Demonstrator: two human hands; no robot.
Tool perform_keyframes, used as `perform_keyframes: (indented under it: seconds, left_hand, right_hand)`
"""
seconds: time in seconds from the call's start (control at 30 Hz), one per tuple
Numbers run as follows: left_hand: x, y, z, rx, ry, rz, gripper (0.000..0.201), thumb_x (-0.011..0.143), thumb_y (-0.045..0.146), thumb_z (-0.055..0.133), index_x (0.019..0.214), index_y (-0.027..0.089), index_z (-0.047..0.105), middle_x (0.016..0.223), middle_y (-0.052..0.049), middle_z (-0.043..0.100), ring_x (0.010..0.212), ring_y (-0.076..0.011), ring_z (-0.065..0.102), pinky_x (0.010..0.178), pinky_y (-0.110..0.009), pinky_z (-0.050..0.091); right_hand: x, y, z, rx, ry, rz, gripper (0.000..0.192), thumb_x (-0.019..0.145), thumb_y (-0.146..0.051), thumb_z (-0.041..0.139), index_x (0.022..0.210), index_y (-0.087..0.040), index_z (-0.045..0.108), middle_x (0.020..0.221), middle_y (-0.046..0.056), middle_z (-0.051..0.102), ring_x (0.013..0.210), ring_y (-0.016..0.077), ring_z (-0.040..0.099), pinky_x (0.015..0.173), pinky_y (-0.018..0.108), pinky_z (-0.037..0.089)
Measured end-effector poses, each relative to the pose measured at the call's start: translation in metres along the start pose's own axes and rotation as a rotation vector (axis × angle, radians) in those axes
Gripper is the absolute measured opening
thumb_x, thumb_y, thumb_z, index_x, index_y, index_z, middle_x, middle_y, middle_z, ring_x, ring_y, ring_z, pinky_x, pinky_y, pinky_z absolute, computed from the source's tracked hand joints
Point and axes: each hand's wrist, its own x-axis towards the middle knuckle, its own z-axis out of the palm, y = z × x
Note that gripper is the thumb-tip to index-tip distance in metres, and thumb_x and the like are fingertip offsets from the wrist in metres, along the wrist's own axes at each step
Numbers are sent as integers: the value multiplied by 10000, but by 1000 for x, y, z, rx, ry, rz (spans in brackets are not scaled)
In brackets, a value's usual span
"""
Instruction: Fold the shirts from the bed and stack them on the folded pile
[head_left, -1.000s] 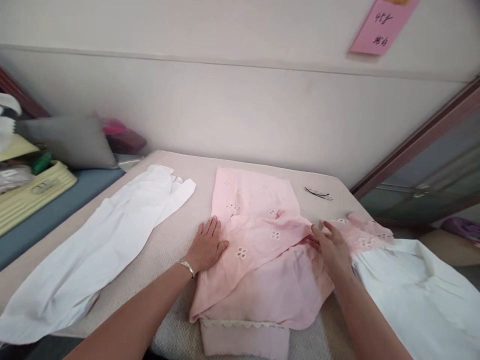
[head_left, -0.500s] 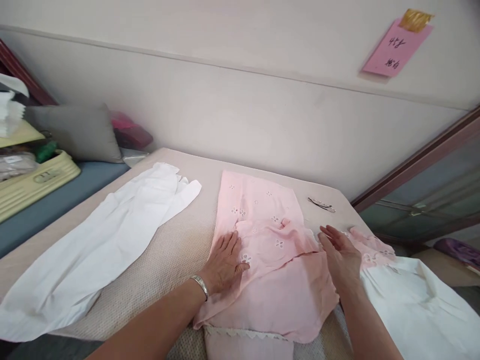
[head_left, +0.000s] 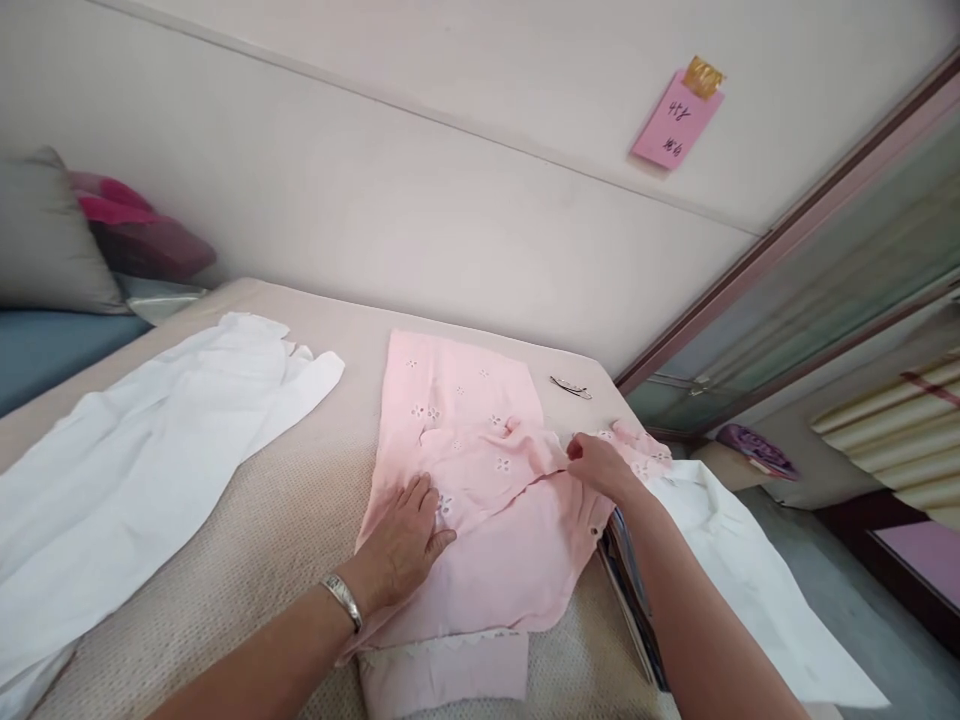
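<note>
A pink garment [head_left: 465, 470] with small flower cut-outs lies folded on the beige table [head_left: 247, 530]. My left hand [head_left: 401, 540] rests flat on its left part, fingers spread, a silver bracelet on the wrist. My right hand [head_left: 600, 468] touches the garment's right edge, where its fingers seem to pinch the fabric. A white lace-edged piece [head_left: 442, 670] sticks out from under the pink cloth near me.
A white garment [head_left: 142, 460] lies spread at the left, another white garment [head_left: 742, 570] at the right over the table's edge. A hair clip [head_left: 571, 387] lies near the wall. Grey and pink cushions [head_left: 75, 230] sit far left. A pink note [head_left: 675, 120] hangs on the wall.
The view has swung to the right. My left hand slid onto the pink garment and stays flat. My right hand moved from lying open at the edge to closing on the fabric.
</note>
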Motion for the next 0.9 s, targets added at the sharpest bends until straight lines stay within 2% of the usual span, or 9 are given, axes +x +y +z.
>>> perform_keyframes:
  seconds: [0.1,0.2,0.37,0.5,0.6,0.67,0.73,0.83,0.9]
  left_hand:
    - [-1,-2,-2,-43,-35,-7,523,1016,497,402,1395,149,494,1603,-166,381,1518,-306,288,1242,-509,250]
    - [-2,-4,-5,-68,-72,9,532,1001,475,432,1412,141,480,1614,-165,366,1528,-291,268,1253,-509,219]
    - [0,-8,-8,-97,-128,17,644,903,482,583,1430,125,480,1607,-180,374,1529,-304,262,1262,-516,187]
    - [3,-13,-8,-120,-163,-2,721,862,514,616,1453,127,467,1623,-179,354,1529,-316,265,1266,-520,170]
    - [4,-14,-7,-128,-165,-6,726,862,515,612,1461,134,462,1629,-174,346,1536,-309,254,1267,-511,166]
    - [3,-14,-5,-123,-163,-5,722,864,513,607,1458,128,466,1630,-181,342,1538,-312,249,1265,-515,166]
    - [3,-14,-5,-114,-160,-2,711,865,509,601,1449,124,475,1631,-186,335,1540,-317,244,1260,-521,175]
    - [3,-12,-5,-107,-155,-1,703,866,503,593,1443,117,481,1634,-191,328,1540,-321,243,1252,-531,192]
    - [3,-11,-5,-103,-159,-4,714,862,498,596,1445,104,478,1635,-197,322,1540,-324,239,1253,-536,192]
  right_hand:
    - [-12,-10,16,-63,-33,-33,141,576,-143,723,663,-202,628,730,39,674,790,225,636,741,317,430]
    - [-14,-17,23,-39,19,-65,34,710,-182,635,718,-209,653,816,59,718,835,217,665,741,293,439]
    - [7,-34,-10,91,233,-28,299,904,-308,416,979,-157,664,760,69,721,612,177,679,647,284,495]
    - [15,-48,-38,328,385,16,189,808,-230,534,944,-164,647,815,66,746,470,140,637,524,260,483]
    - [3,-42,-32,454,193,167,139,704,-132,643,836,-174,628,702,42,727,424,123,594,467,234,437]
    - [-13,-32,-15,547,28,299,93,715,-165,696,757,-178,615,583,39,684,401,132,568,423,232,406]
    - [-30,-23,7,637,-76,389,160,759,-266,729,698,-184,605,528,51,658,382,140,547,383,235,385]
    - [-44,-18,39,802,-125,468,283,795,-384,740,657,-193,583,496,44,630,340,110,472,326,213,311]
    - [-43,-22,54,971,-93,493,307,801,-385,740,648,-200,550,455,7,574,305,76,385,300,191,226]
